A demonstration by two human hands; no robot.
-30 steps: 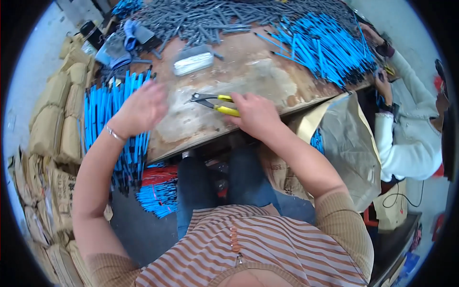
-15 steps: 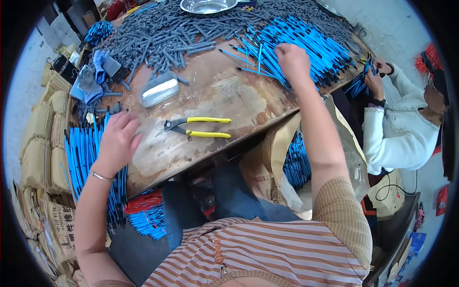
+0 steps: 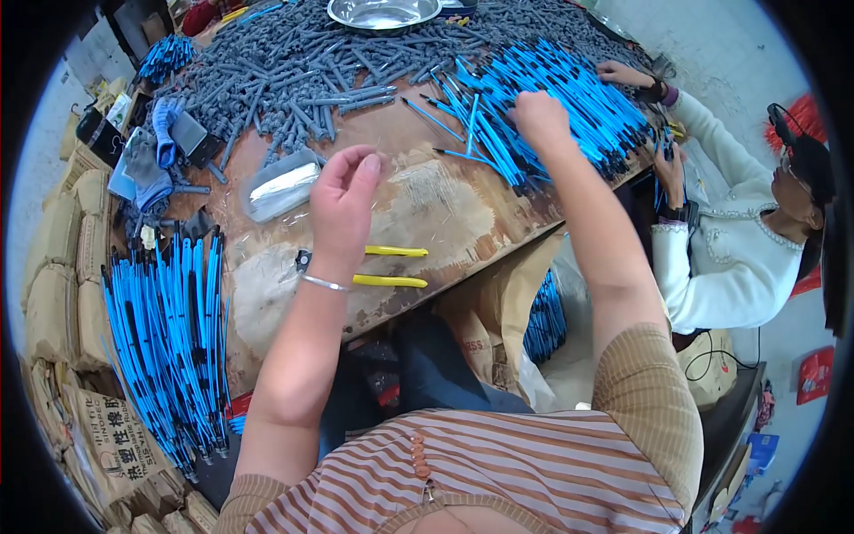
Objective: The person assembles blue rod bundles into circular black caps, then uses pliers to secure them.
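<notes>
My right hand (image 3: 540, 120) is over the heap of thin blue rods with black ends (image 3: 569, 107) at the back right of the table. Its fingers are curled closed against the rods, and what they hold is hidden. Above the middle of the table is my left hand (image 3: 342, 200), fingers loosely bent, thumb apart, nothing visible in it. Beneath that wrist lie yellow-handled pliers (image 3: 391, 281), their head partly covered. A clear plastic box (image 3: 277, 187) sits just left of this hand. Along the table's left edge lies a second bunch of blue rods (image 3: 169, 329).
Grey ribbed parts (image 3: 294, 67) cover the far table around a steel bowl (image 3: 384, 12). Blue-and-grey gloves (image 3: 151, 160) lie at left. At right a co-worker in a white jacket (image 3: 738, 240) reaches to the heap. A paper sack (image 3: 498, 303) stands below the front edge.
My left hand has moved right, away from the left bunch, to above the pliers. My right hand stays at the heap. The co-worker's far arm now stretches toward the heap.
</notes>
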